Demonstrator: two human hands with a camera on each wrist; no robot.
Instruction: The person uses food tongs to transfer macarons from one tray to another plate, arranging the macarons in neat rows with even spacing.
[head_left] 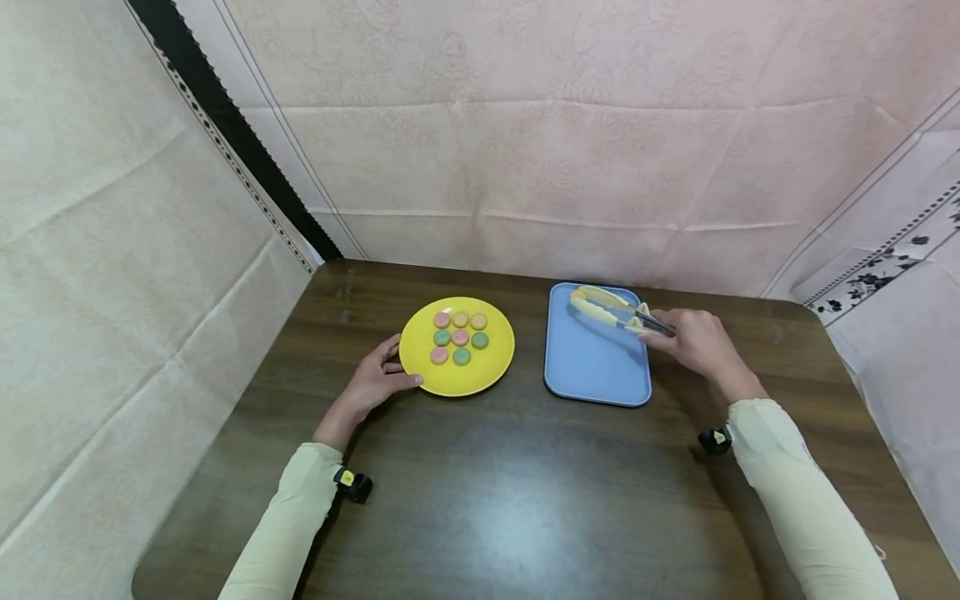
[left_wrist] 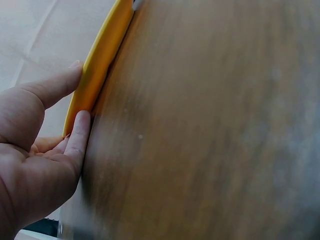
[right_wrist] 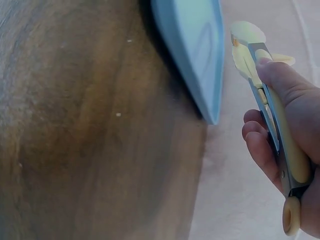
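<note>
On the left of the table, my left hand [head_left: 375, 381] holds the rim of a round yellow plate [head_left: 491, 367], its thumb and fingers spread along the left edge. The left wrist view shows thumb and fingers [left_wrist: 77, 137] at the orange-looking plate edge. Several small round macaron-like pieces [head_left: 460, 337] in pink, yellow and green lie in rows on the plate. My right hand [head_left: 697, 337] grips food tongs [head_left: 596, 307] with pale yellow tips, which hang over the blue tray [head_left: 592, 367]. In the right wrist view, the thumb presses along the tongs' handle [right_wrist: 287, 135].
Both plate and tray rest towards the far edge of a dark wooden table [head_left: 450, 483], a short gap between them. A pale patterned cloth [head_left: 525, 167] hangs behind the table, and another cloth [head_left: 112, 250] covers the left side.
</note>
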